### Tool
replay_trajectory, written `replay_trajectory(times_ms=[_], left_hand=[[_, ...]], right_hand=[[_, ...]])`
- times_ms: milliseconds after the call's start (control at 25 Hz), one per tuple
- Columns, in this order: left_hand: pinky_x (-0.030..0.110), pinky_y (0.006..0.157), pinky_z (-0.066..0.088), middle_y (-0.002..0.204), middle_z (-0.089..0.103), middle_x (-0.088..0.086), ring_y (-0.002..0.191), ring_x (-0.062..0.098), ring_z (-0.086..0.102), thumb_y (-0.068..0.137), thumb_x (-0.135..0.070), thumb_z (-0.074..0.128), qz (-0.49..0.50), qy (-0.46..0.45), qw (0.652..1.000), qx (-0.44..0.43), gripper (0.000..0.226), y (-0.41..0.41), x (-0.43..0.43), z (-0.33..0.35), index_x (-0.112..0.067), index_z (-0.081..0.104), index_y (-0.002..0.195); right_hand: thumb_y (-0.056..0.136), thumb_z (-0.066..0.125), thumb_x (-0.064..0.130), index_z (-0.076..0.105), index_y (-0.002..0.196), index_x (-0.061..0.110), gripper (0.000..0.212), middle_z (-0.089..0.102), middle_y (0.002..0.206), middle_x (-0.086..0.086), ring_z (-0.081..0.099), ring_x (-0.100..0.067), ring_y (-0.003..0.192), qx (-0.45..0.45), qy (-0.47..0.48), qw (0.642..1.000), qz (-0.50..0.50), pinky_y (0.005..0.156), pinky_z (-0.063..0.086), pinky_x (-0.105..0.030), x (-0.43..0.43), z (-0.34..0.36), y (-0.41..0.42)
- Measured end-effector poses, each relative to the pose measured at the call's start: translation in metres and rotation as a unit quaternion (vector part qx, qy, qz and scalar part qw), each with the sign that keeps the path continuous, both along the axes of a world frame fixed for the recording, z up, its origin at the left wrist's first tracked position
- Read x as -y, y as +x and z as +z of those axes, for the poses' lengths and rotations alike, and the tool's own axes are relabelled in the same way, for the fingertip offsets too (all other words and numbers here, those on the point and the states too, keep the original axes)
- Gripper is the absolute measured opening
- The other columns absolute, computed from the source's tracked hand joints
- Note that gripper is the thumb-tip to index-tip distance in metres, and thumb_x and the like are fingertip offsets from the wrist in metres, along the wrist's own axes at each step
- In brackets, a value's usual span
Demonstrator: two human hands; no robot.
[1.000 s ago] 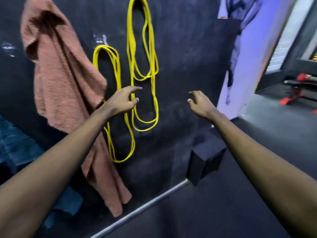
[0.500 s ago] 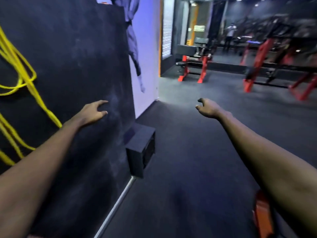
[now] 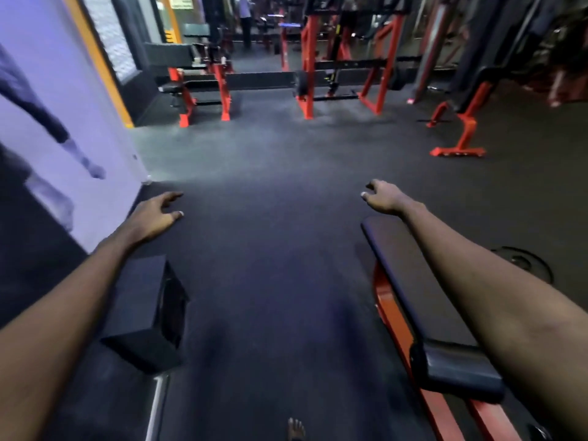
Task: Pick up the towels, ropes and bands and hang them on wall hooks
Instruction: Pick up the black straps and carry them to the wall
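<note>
No towel, rope or band shows in this view. My left hand (image 3: 156, 214) is stretched out over the dark gym floor, fingers loosely spread, holding nothing. My right hand (image 3: 383, 197) reaches forward at about the same height, fingers relaxed and empty, above the far end of a padded bench (image 3: 404, 268). Both forearms run in from the lower corners of the head view.
A black box (image 3: 143, 313) stands on the floor by the wall at left. The red-framed bench runs along the right, with a weight plate (image 3: 525, 264) beyond it. Red racks (image 3: 337, 74) and benches line the back, where a person stands. A bare foot (image 3: 296, 429) shows at the bottom.
The view has swung right, away from the dark wall with the hung towel and yellow ropes, onto the open gym floor. Both hands stayed empty and outstretched.
</note>
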State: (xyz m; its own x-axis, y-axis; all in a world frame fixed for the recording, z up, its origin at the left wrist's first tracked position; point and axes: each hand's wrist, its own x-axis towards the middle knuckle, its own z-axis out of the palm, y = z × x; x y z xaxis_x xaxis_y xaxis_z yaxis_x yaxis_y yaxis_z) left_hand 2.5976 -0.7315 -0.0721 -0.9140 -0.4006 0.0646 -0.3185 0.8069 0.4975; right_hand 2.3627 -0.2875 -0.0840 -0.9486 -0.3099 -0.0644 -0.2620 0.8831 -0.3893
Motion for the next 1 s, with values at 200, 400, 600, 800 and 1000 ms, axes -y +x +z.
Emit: replay_trajectory(times_ms=[200, 400, 600, 800, 1000], left_hand=[[0.037, 0.108, 0.039, 0.137, 0.058, 0.013, 0.126, 0.025, 0.056, 0.09, -0.02, 0.065, -0.079, 0.008, 0.996, 0.032, 0.053, -0.168, -0.015, -0.017, -0.016, 0.05, 0.141], [0.041, 0.108, 0.04, 0.136, 0.057, 0.016, 0.126, 0.027, 0.055, 0.089, -0.03, 0.064, -0.165, 0.033, 0.983, 0.072, 0.057, -0.315, -0.064, -0.027, -0.021, 0.048, 0.142], [0.04, 0.107, 0.039, 0.136, 0.058, 0.013, 0.126, 0.028, 0.054, 0.089, -0.029, 0.064, -0.247, 0.034, 0.966, 0.07, 0.056, -0.46, -0.117, -0.046, -0.024, 0.047, 0.142], [0.036, 0.106, 0.038, 0.138, 0.056, 0.011, 0.127, 0.026, 0.054, 0.092, -0.025, 0.063, -0.344, 0.031, 0.935, 0.081, 0.054, -0.615, -0.16, -0.065, -0.025, 0.046, 0.144], [0.033, 0.105, 0.039, 0.139, 0.056, 0.012, 0.127, 0.026, 0.054, 0.092, -0.026, 0.063, -0.433, 0.028, 0.894, 0.109, 0.055, -0.747, -0.209, -0.071, -0.023, 0.045, 0.144]], right_hand=[[0.099, 0.048, 0.032, 0.047, 0.14, 0.002, 0.05, 0.049, 0.146, -0.019, 0.045, -0.033, 0.135, 0.024, -0.015, 0.994, -0.107, 0.11, 0.036, -0.036, -0.064, -0.023, -0.09], [0.099, 0.049, 0.032, 0.047, 0.14, 0.004, 0.05, 0.05, 0.145, -0.018, 0.046, -0.033, 0.134, 0.045, -0.024, 0.982, -0.182, 0.109, 0.037, -0.036, -0.109, -0.031, -0.151], [0.098, 0.048, 0.033, 0.047, 0.141, 0.006, 0.05, 0.049, 0.146, -0.016, 0.046, -0.032, 0.134, 0.058, -0.014, 0.965, -0.255, 0.108, 0.038, -0.035, -0.142, -0.048, -0.216], [0.099, 0.05, 0.029, 0.049, 0.138, 0.002, 0.048, 0.051, 0.144, -0.017, 0.048, -0.033, 0.132, 0.067, 0.008, 0.94, -0.334, 0.098, 0.043, -0.031, -0.16, -0.063, -0.289], [0.093, 0.054, 0.028, 0.059, 0.113, 0.005, 0.031, 0.065, 0.121, -0.02, 0.064, -0.038, 0.104, 0.072, 0.0, 0.91, -0.409, 0.081, 0.05, -0.035, -0.189, -0.068, -0.349]])
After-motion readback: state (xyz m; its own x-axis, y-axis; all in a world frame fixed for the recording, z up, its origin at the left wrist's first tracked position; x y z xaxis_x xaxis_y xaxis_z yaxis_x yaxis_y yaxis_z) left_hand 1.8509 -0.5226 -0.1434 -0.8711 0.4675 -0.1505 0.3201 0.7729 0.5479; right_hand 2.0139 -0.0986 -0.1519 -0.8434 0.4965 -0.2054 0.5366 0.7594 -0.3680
